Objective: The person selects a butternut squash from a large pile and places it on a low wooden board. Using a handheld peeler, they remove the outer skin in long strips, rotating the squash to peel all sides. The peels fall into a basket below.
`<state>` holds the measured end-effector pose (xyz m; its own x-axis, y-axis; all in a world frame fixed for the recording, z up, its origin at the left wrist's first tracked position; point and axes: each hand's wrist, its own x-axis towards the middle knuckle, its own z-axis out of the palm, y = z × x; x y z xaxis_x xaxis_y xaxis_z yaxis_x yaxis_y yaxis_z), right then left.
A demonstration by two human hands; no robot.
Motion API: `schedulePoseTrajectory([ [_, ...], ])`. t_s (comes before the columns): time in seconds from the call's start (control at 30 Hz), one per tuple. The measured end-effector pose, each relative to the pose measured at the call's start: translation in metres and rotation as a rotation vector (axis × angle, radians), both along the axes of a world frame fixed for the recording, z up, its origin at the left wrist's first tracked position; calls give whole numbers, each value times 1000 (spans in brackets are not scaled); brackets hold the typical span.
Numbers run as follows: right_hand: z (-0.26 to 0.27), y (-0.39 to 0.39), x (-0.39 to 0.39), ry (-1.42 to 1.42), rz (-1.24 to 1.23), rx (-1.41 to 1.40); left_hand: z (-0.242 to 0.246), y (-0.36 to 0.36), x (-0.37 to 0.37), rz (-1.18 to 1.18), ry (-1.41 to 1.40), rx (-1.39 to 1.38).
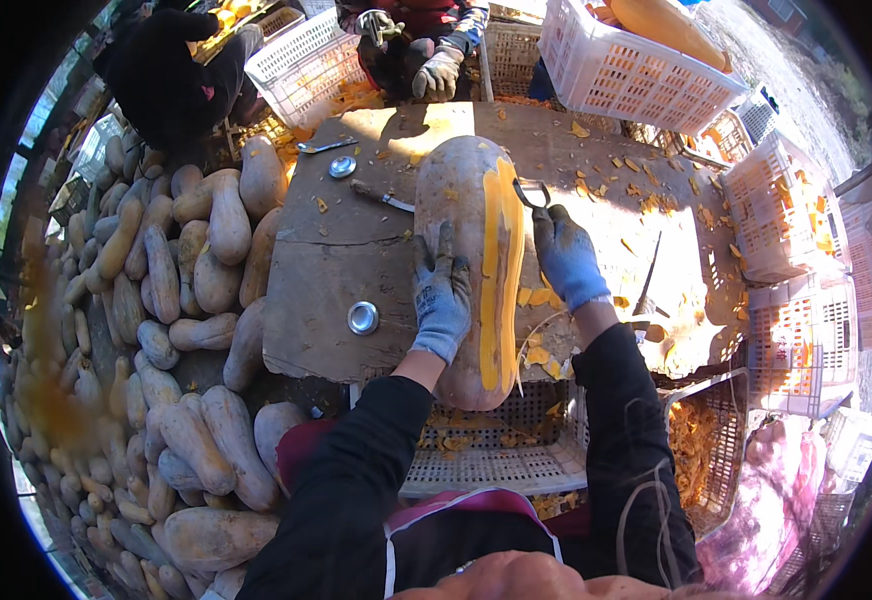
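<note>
A large tan squash lies lengthwise before me on a worn wooden board. Peeled orange strips run along its right side. My left hand, in a blue-grey work glove, rests flat on its skin with the fingers spread. In my gloved right hand is a peeler, its looped metal head beside the squash's upper right edge. A knife with a wooden handle lies left of the squash, its blade tip reaching to or behind it.
Whole squashes are heaped at the left. Two round metal lids and another knife lie on the board among peel scraps. A perforated crate stands below the near edge. Across the board sits a person with gloved hands, near white crates.
</note>
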<state>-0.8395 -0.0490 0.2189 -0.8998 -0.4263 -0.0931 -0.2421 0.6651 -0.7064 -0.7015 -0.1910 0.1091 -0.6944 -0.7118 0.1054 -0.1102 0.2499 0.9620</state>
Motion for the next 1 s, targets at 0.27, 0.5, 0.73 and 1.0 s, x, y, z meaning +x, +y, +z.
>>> schedulePoseTrajectory([
  [0.27,3,-31,19,96,48,286,-29,3,-10,-14,43,-13],
  [0.5,-40,151,286,-365,201,296,7,-2,-7,-166,130,304],
  [0.73,-13,74,67,-21,5,-27,21,10,10,-154,-209,-268],
  [1.0,-19,-45,-57,56,43,151,30,24,13,-79,-108,249],
])
